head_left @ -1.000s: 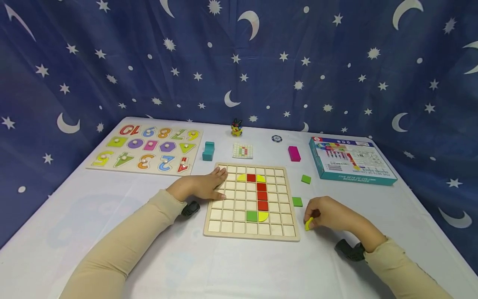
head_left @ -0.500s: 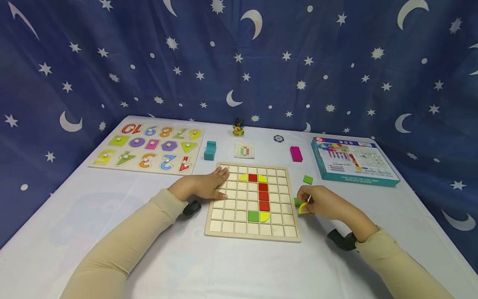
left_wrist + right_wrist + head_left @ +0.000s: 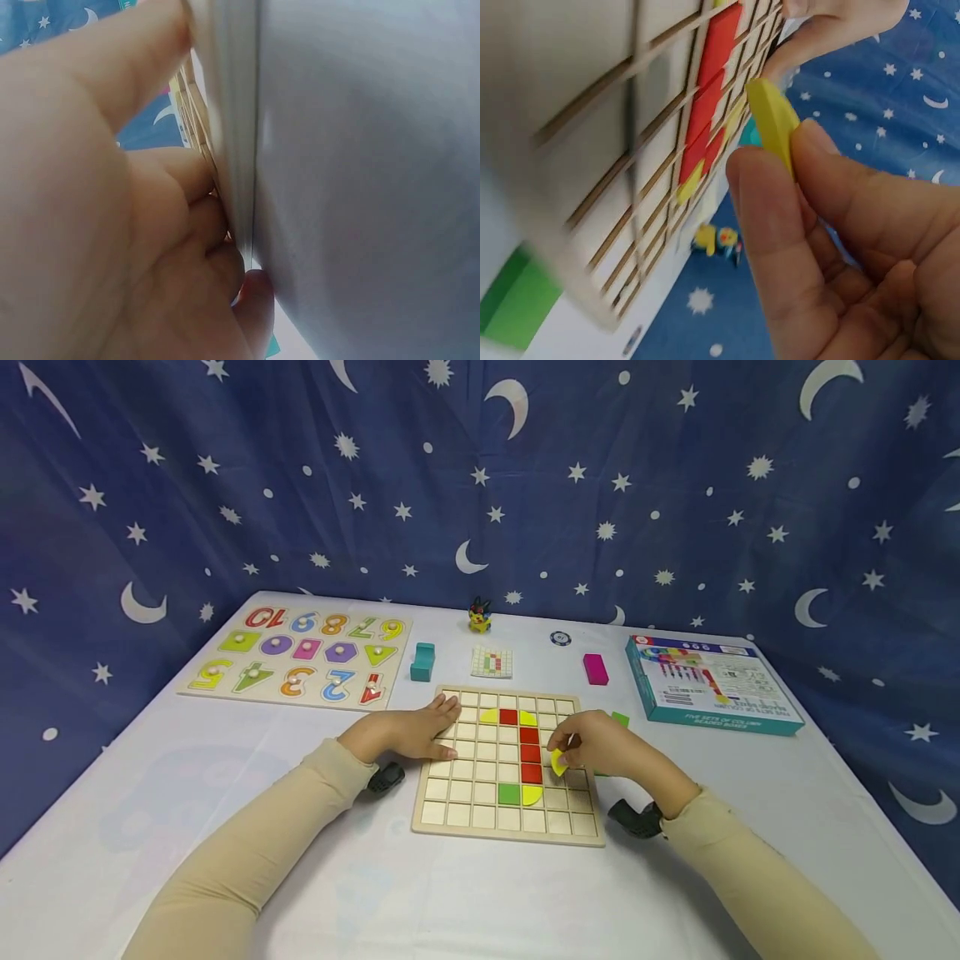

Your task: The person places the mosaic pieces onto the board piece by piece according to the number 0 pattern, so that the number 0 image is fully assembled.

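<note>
A wooden grid board lies on the table. My left hand rests on its left edge, fingers spread; the left wrist view shows that hand's fingers along the board's side. Over the right part of the grid, my right hand pinches a yellow quarter-circle tile between thumb and finger. The right wrist view shows this yellow tile held above the board, tilted. Set in the grid are several red tiles, a green square tile and 3 yellow quarter-circles, one beside the green.
Loose green tiles, one partly hidden, lie right of the board. Behind it are a small pattern card, teal block, magenta block, toy figure and round chip. A number puzzle and a box flank them.
My right hand has carried the yellow quarter-circle tile leftward, from the table right of the board to over the grid. My left hand stays on the board's left edge.
</note>
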The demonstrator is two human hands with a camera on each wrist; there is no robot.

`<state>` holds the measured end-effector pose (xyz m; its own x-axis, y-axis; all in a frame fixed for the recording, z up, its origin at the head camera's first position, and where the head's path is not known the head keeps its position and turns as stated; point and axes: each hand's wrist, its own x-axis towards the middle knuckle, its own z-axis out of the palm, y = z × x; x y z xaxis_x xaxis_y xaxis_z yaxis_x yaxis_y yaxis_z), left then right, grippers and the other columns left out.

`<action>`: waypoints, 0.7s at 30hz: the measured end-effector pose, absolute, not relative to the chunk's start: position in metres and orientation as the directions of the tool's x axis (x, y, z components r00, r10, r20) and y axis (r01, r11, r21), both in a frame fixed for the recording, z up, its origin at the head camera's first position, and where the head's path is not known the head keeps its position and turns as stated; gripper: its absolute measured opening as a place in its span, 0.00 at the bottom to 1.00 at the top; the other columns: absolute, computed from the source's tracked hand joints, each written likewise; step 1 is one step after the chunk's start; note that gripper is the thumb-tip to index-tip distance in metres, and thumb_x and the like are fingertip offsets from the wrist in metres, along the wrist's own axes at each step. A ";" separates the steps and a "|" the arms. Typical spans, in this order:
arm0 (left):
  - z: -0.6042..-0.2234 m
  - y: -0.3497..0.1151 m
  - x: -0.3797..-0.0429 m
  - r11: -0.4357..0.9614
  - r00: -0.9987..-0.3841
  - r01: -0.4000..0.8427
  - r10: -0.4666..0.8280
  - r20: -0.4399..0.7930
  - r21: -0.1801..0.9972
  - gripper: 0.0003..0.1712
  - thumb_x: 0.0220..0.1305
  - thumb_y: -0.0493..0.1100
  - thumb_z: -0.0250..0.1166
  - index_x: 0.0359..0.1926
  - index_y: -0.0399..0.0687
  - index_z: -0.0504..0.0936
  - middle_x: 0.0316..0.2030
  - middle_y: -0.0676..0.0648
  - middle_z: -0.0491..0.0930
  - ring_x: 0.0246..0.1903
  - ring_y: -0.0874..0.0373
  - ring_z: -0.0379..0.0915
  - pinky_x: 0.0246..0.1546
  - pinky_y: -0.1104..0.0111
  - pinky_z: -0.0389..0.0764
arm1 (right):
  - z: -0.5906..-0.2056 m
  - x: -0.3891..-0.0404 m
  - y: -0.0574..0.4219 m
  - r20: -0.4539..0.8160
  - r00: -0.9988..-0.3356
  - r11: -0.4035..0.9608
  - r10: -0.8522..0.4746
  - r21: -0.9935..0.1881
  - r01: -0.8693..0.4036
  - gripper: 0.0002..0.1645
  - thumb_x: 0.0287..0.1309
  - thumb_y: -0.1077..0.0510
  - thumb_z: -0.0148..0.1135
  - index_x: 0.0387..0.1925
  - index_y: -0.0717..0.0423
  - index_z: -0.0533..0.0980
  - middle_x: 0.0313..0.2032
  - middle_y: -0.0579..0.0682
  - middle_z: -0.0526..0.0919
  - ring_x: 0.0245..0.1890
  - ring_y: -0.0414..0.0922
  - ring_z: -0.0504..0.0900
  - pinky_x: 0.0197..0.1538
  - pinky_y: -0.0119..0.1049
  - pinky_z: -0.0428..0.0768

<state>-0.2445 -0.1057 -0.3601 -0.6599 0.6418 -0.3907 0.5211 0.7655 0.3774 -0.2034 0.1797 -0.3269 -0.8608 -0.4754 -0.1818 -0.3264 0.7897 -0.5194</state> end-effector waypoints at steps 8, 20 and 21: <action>-0.361 -0.107 -0.244 0.763 -0.660 0.517 0.644 -0.387 0.389 0.48 0.66 0.57 0.52 0.70 0.35 0.37 0.71 0.39 0.28 0.69 0.44 0.17 0.69 0.53 0.37 | -0.333 -0.213 0.137 -0.191 -0.785 0.724 -0.589 -0.558 -0.407 0.06 0.50 0.66 0.65 0.31 0.55 0.80 0.26 0.45 0.78 0.29 0.42 0.73 0.33 0.31 0.75; -0.360 -0.106 -0.245 0.771 -0.665 0.503 0.634 -0.395 0.392 0.48 0.66 0.57 0.52 0.70 0.34 0.39 0.71 0.39 0.29 0.70 0.44 0.19 0.69 0.53 0.38 | -0.344 -0.212 0.101 -0.224 -0.678 0.667 -0.700 -0.546 -0.508 0.06 0.48 0.64 0.68 0.27 0.50 0.79 0.25 0.41 0.78 0.27 0.38 0.73 0.34 0.29 0.74; -0.360 -0.106 -0.245 0.772 -0.665 0.504 0.633 -0.396 0.386 0.48 0.66 0.57 0.52 0.70 0.35 0.39 0.71 0.39 0.29 0.70 0.44 0.19 0.69 0.54 0.38 | -0.345 -0.212 0.100 -0.231 -0.673 0.670 -0.703 -0.534 -0.516 0.06 0.48 0.64 0.68 0.27 0.50 0.79 0.24 0.40 0.78 0.27 0.38 0.73 0.34 0.29 0.74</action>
<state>-0.2452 -0.1064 -0.3604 -0.6654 0.6325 -0.3963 0.5041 0.7724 0.3864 -0.2116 0.0999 -0.3447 -0.6730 -0.7026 -0.2310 -0.5160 0.6698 -0.5340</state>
